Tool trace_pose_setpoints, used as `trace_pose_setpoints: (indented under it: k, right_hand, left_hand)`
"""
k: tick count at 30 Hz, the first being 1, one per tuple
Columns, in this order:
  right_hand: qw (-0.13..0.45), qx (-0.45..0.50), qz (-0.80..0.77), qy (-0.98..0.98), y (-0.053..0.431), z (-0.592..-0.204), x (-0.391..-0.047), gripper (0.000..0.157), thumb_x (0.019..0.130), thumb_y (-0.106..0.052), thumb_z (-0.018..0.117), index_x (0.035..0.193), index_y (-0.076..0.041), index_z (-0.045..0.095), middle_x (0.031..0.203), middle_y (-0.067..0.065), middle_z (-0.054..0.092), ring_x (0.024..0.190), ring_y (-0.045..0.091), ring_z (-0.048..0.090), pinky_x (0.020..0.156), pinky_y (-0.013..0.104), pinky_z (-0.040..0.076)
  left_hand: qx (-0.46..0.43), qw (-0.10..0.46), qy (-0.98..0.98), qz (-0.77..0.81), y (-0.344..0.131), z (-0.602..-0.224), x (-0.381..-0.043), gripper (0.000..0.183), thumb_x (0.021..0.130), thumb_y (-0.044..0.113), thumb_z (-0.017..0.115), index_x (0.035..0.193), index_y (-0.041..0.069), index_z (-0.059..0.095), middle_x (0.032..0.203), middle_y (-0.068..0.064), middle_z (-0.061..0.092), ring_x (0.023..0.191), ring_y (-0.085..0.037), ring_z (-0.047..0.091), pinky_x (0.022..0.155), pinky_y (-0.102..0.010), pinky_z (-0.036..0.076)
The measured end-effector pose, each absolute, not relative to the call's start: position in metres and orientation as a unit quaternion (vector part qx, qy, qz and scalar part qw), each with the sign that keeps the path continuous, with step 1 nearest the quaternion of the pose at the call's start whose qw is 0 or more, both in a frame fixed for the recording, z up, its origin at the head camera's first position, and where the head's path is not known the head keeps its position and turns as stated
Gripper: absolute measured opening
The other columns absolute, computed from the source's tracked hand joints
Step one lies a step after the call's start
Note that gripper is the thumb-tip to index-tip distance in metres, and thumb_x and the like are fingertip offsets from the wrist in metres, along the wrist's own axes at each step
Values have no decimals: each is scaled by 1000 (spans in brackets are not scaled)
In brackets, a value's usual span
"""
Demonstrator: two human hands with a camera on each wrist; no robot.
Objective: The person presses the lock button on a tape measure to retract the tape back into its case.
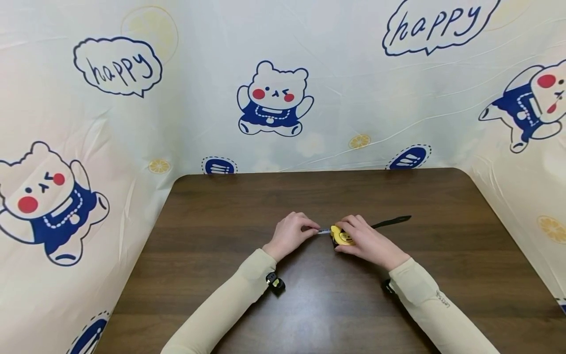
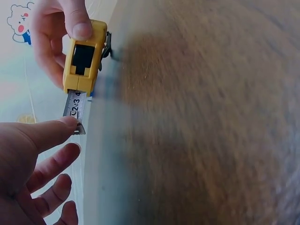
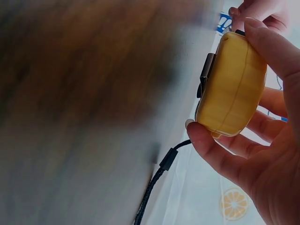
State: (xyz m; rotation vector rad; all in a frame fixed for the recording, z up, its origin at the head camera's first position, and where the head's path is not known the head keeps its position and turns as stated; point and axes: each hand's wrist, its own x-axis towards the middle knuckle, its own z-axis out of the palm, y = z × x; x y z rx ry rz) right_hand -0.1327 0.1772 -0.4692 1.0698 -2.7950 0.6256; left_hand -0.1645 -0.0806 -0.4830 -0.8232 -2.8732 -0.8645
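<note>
My right hand (image 1: 363,239) grips a yellow tape measure (image 1: 342,236), its thumb and fingers around the case in the right wrist view. A short length of the metal tape blade (image 2: 75,105) sticks out of the case toward the left, with the first numbers showing. The end of that blade is pinched between the thumb and index finger of my left hand (image 1: 293,234), the other fingers loosely bent below. A belt clip (image 3: 206,75) lies along one side of the case. From it trails a black wrist strap (image 1: 391,221), reaching right across the table.
Both hands are over the middle of a dark brown wooden table (image 1: 212,206). Behind and beside it hangs a pale curtain (image 1: 345,98) printed with bears and the word "happy". A small black device (image 1: 276,283) sits on the left wrist.
</note>
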Motion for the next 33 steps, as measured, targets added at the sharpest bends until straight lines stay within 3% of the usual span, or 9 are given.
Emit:
trace_pose_setpoints:
  k: [13,33]
  right_hand:
    - [31,352,210,-911,173,-469,-132,54,91,-32,83,133,-3,64,124,8,59,109,22,52,92,41,52]
    - [26,359,203,-911,170,-469,-132,54,92,-34,82,134,-4,64,126,6,59,112,20,52,93,39,53]
  left_hand:
    - [-263,0,-922,-284,-72,-479,-161,13,97,25,77,108,23,84,101,5,75,92,-18,63,74,-31,51]
    - [-262,-11,-928,-263,-62,-476,-161,16,97,25,76,111,22,84,105,3,73,93,-15,59,72,-30,51]
